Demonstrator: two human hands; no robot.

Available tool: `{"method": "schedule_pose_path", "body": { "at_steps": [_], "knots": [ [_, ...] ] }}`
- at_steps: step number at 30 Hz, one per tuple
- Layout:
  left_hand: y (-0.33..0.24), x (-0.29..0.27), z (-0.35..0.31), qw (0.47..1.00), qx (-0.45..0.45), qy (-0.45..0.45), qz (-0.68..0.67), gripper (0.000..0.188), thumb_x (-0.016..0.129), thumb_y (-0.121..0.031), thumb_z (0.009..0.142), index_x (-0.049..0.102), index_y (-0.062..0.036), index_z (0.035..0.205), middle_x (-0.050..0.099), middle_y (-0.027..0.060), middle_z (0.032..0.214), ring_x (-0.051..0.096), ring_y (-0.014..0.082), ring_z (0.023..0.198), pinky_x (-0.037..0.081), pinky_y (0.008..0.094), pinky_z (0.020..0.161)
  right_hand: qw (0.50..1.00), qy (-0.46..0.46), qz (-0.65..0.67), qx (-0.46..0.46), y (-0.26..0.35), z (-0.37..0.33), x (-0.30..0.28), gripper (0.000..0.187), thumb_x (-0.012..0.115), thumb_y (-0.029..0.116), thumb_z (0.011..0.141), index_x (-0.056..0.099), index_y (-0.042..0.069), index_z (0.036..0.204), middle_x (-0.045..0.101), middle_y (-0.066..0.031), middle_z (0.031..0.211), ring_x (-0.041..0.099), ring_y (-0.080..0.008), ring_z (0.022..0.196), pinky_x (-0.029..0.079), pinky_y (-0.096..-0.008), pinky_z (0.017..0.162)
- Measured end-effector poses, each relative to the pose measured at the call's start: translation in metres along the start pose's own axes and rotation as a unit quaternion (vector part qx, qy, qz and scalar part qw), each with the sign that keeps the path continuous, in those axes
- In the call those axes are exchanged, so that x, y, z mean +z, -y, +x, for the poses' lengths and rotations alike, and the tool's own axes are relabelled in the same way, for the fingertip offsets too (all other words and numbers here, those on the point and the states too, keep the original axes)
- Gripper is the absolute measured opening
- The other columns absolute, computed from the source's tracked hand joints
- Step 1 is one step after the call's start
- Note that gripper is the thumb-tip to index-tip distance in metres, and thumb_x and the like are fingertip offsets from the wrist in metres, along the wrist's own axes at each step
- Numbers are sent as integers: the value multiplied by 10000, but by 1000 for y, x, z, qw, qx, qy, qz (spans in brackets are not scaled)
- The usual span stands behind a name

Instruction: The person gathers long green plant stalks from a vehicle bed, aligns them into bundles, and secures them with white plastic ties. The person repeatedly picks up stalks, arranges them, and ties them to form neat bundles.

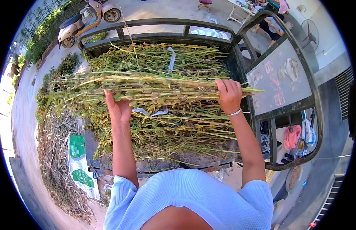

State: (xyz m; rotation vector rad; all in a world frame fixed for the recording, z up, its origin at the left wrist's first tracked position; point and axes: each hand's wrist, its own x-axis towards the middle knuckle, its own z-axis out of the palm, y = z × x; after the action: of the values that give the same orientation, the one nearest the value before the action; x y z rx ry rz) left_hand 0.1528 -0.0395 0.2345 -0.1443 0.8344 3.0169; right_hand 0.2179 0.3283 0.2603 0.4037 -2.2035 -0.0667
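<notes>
Across the truck bed I hold a long bundle of half-dried plant stalks (170,82), with leafy, pod-like tops to the left and bare yellowish stems to the right. My right hand (229,96), a pale bangle at its wrist, wraps round the stem end. Toward the leafy end, my left hand (119,108) bears the bundle from below; its thumb is raised at the near side, and its other fingers are mostly hidden by the stalks. More stalks (178,128) lie heaped beneath in the dark metal truck bed (208,165). Pale strips (171,59) show among them.
A metal frame with a flat panel (281,82) rises at the right. Dry stalks (59,153) and a green-white sack (79,165) lie at the left. Beyond the bed are a scooter (86,21), a fan (310,35), a table (241,11) and a person (272,28).
</notes>
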Motion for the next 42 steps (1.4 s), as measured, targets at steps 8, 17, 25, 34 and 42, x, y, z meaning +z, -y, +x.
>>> {"method": "schedule_pose_path", "body": {
  "at_steps": [8,17,25,34,42],
  "knots": [
    [72,-51,135,982,-158,-94,34,704,601,-461,893,306,-88,1412,297,157,1472,323,328,1333,208,522,1127,987,161,4,31,-49,1,122,218,583,81,798,566,132,1009,544,-36,771,578,-227,772,412,-381,652],
    [81,-96,114,971,-191,-63,131,884,587,-407,916,38,15,1466,58,253,1519,159,354,1411,290,493,1113,980,179,37,80,-47,-33,128,170,587,73,789,566,128,948,528,-29,762,540,-220,742,401,-364,659],
    [52,-24,71,463,278,119,833,735,779,-377,735,468,-37,1307,504,152,1314,501,317,1182,483,453,926,967,236,58,79,-48,-75,144,266,648,133,766,563,125,1018,539,-28,802,540,-205,794,415,-348,690],
    [136,-26,119,235,122,288,920,1183,912,-380,438,291,-248,1436,339,68,1448,304,286,1358,321,507,1057,919,366,83,118,-45,-85,156,642,790,456,659,526,132,1147,561,-49,976,523,-225,977,402,-366,803],
    [145,-29,119,230,93,246,937,1122,902,-425,445,340,-245,1399,391,64,1394,344,279,1321,329,488,1041,919,360,15,157,-45,-62,148,719,744,611,627,594,111,1122,572,-70,1017,525,-232,1020,385,-387,857]
  ]
}}
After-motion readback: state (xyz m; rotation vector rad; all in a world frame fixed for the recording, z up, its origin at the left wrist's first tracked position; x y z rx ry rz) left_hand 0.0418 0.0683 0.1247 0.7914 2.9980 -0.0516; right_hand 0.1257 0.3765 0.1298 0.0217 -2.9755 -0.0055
